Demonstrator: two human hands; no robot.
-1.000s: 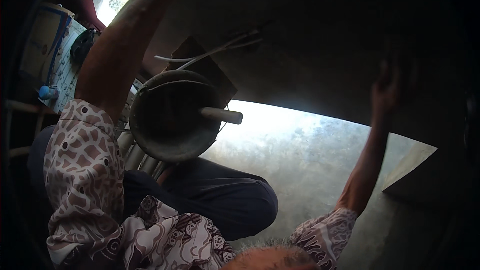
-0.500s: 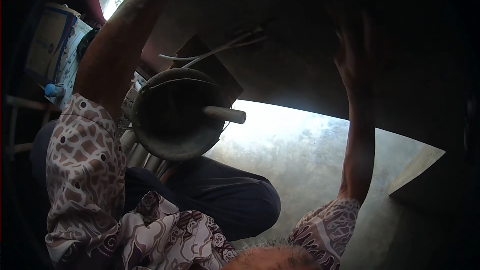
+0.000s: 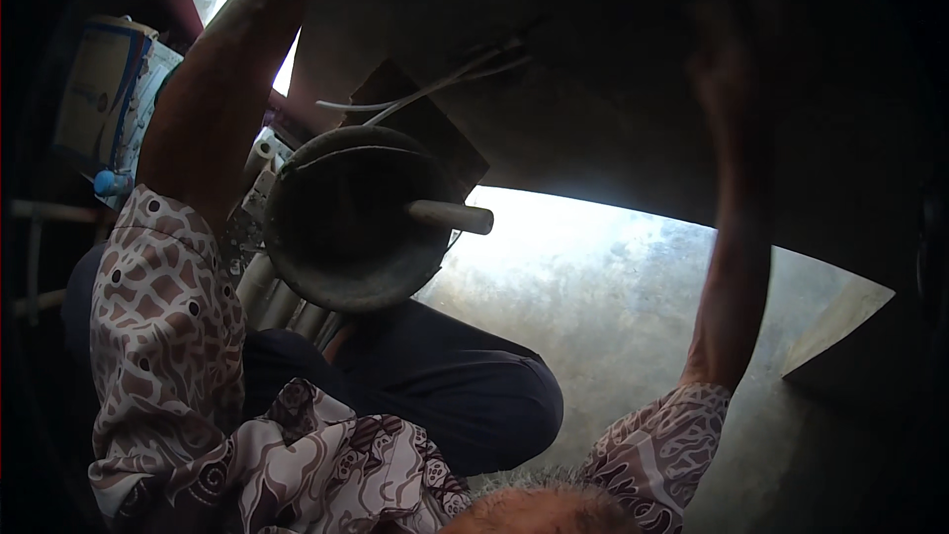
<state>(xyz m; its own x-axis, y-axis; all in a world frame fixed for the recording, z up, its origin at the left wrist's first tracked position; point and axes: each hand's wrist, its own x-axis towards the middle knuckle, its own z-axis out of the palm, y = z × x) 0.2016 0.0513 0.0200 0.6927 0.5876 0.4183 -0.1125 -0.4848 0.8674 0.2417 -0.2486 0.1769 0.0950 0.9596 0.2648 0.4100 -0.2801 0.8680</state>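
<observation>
A large dark curved body fills the upper part of the view. My left arm reaches up along its left side, and the hand itself passes out of sight at the top edge. My right hand rests high against the shadowed surface, but it is too dim to make out the fingers. Between my arms sits a round dark bowl-shaped housing with a pale stub shaft sticking out of its middle. White wires run above it.
A blue and white box and a blue-capped bottle stand at the far left. Pale pipes lie under the housing. Grey concrete floor shows below, with my dark trouser knee over it.
My right hand has slid up and a little left, from the lower edge of the dark body to higher on its surface. The left arm has stayed raised.
</observation>
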